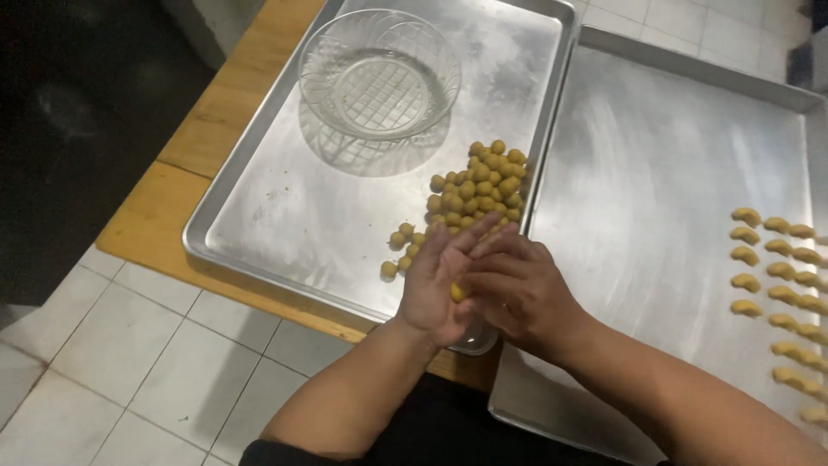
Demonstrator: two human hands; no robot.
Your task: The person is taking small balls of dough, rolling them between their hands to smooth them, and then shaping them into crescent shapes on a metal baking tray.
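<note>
the left hand [438,289] and the right hand [517,289] press together, palm against palm, over the near corner of the left tray [259,207]. a small yellow dough ball [458,293] is pinched between the two palms, only a sliver of it showing at the gap. the fingers of both hands are stretched out flat rather than curled, so the ball is held by the press of the palms, not by a fist.

just beyond the fingertips a heap of dough balls [483,185] sits on the left tray against its right rim, with a few loose ones trailing toward the near edge. farther back on the same tray stands a clear glass bowl [379,73], upright. the tray rests on a wooden board [207,121] on a white tiled counter [129,362].

the right tray [673,190] lies just beside the left one. along its right side, curved dough crescents [780,285] lie in rows, well apart from the hands. something clear, perhaps a small plastic tub [477,342], peeks out under the hands.
</note>
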